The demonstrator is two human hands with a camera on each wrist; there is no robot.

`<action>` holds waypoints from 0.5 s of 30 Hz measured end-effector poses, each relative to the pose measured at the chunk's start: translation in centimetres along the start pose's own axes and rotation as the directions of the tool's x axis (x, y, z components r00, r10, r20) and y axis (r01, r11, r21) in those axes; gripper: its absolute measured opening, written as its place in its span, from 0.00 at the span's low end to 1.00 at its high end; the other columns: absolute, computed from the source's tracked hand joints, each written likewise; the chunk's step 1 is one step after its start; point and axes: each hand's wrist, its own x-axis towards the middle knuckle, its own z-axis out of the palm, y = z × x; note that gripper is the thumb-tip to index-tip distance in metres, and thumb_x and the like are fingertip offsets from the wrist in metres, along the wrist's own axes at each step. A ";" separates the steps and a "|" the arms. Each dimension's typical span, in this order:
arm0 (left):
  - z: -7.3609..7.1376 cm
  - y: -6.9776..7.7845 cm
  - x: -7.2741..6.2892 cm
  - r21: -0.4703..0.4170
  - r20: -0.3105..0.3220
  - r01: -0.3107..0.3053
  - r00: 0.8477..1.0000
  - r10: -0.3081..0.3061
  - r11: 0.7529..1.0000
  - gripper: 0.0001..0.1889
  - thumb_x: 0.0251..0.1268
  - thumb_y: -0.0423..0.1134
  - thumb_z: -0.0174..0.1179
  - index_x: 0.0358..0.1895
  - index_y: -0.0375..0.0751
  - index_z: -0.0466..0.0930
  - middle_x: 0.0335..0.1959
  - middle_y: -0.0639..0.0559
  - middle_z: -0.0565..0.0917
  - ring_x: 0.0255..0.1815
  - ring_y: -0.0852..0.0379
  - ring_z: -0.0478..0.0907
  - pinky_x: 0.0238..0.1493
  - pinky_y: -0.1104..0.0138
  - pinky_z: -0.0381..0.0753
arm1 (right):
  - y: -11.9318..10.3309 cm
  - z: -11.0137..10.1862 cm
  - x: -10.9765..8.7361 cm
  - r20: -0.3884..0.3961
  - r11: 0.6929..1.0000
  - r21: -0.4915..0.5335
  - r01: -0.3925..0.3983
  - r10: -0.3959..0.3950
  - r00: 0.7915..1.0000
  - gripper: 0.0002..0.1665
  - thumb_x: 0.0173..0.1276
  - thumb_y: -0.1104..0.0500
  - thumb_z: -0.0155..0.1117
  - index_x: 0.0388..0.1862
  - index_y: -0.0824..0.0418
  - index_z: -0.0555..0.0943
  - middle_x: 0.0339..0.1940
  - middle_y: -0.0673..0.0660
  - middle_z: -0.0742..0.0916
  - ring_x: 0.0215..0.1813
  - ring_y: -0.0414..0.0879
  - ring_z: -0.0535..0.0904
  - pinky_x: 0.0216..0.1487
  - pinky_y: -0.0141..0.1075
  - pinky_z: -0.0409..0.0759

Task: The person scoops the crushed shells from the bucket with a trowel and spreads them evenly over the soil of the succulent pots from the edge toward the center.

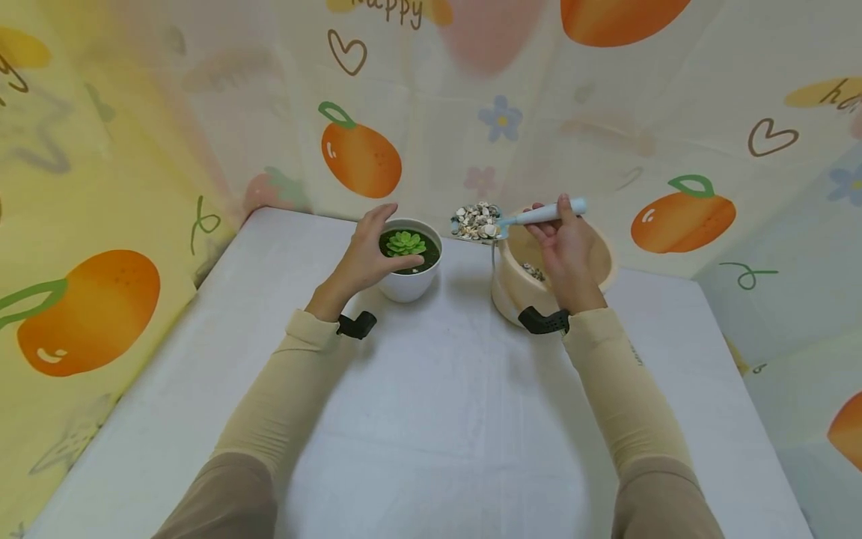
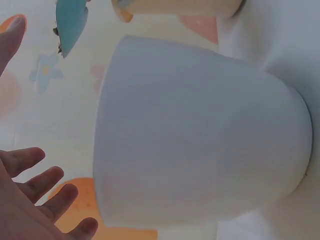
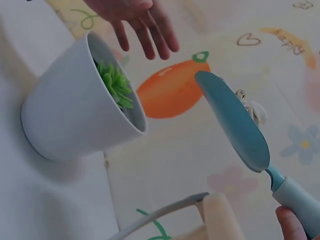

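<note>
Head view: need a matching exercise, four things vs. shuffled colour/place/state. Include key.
Column 1
1. Plant
2. Scoop
3. Bucket
4. Left hand

Column 2
A. Beige, standing on the table
B. Thumb and fingers apart, holding nothing
C. Green, inside the white pot
D. Blue, gripped by the right hand

Pairs: 1-C, 2-D, 3-A, 4-B
</note>
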 end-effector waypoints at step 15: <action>-0.6 -2.6 -0.8 0.001 -0.008 0.096 0.995 -0.096 0.995 0.57 0.47 0.58 0.73 0.78 0.45 0.49 0.78 0.46 0.52 0.78 0.43 0.49 0.74 0.41 0.53 | 2.9 2.5 0.5 -0.001 0.999 -0.042 -0.009 0.009 1.000 0.17 0.74 0.55 0.54 0.54 0.65 0.72 0.33 0.65 0.84 0.36 0.54 0.87 0.61 0.52 0.74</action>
